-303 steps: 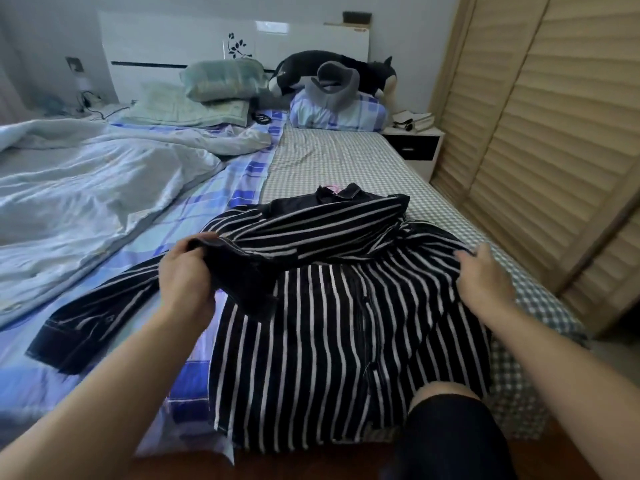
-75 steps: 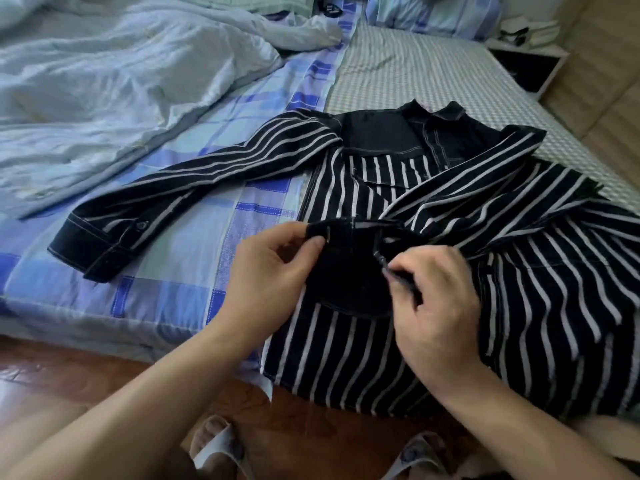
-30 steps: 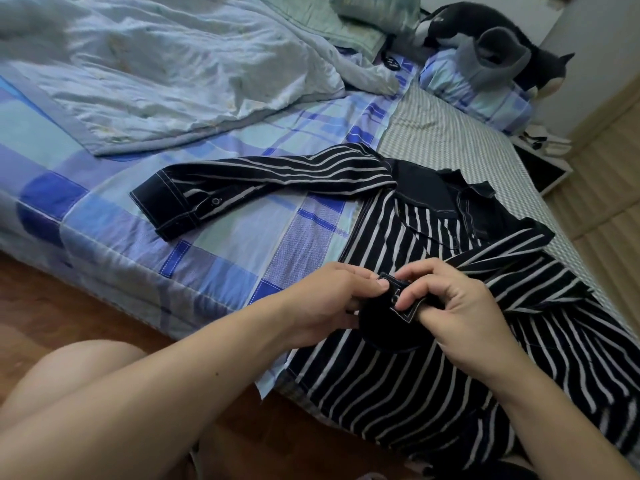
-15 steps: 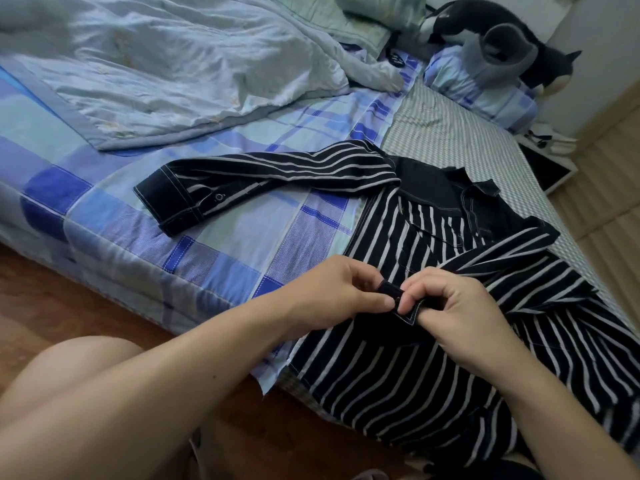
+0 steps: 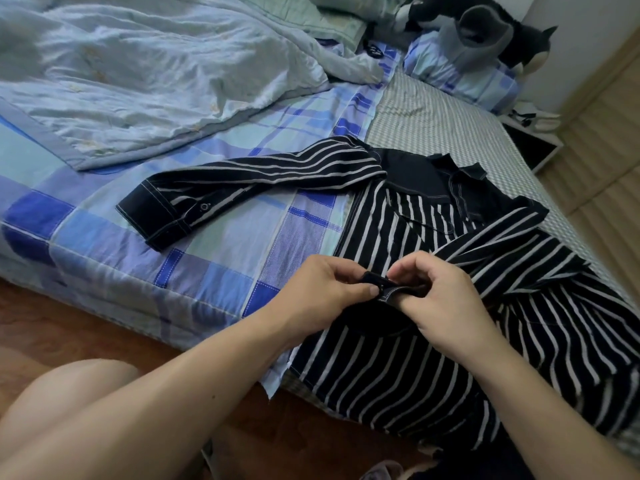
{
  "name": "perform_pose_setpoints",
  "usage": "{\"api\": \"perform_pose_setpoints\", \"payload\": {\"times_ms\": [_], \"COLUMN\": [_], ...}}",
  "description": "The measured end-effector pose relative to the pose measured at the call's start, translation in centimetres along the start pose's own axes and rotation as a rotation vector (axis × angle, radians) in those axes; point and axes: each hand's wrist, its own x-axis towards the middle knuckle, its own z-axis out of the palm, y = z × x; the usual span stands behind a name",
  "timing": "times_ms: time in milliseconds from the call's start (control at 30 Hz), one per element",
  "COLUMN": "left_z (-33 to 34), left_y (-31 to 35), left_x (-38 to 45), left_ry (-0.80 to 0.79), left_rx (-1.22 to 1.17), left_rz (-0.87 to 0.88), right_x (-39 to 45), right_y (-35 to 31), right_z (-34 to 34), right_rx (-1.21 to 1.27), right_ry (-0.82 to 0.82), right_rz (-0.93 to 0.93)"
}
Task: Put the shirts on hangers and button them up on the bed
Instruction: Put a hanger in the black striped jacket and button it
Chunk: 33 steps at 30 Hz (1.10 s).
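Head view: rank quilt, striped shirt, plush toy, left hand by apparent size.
1. Quilt, cropped by the frame.
2. Striped shirt.
3. Plush toy and left hand: look alike in size; the hand is far nearer and the toy is partly cropped, so unranked.

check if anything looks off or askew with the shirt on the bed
The striped shirt lies crooked: its hem hangs off the bed edge and one sleeve is folded across the front. No hanger is visible.
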Motion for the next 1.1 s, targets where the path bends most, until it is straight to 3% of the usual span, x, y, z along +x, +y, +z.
{"api": "perform_pose_setpoints", "payload": {"times_ms": [267, 433, 600, 767, 933, 1100], "left_z": [0.2, 0.4, -0.1, -0.2, 0.1, -0.3], "left_y": [-0.2, -0.2, -0.3, -1.2, -0.9, -0.2], "left_x": [-0.1, 0.0, 0.4, 0.6, 0.1, -0.7], "left_ry": [0.060, 0.076, 0.121, 0.145, 0.218, 0.195], "left_rx": [0.275, 0.370, 0.465, 0.806, 0.941, 1.002], "left_rz": [0.218, 0.261, 0.305, 0.707, 1.129, 1.272], "right_x": [0.8, 0.8, 0.2, -0.7, -0.7, -0.5], "right_y": [0.3, -0.1, -0.5, -0.2, 0.0, 0.5], "right_z": [0.3, 0.5, -0.6, -1.7, -2.3, -2.2], "right_rx": [0.042, 0.044, 0.217, 0.279, 0.237, -0.018], "right_ry": [0.035, 0.016, -0.142, -0.191, -0.157, -0.137], "right_rz": [0.097, 0.086, 0.161, 0.188, 0.022, -0.339]}}
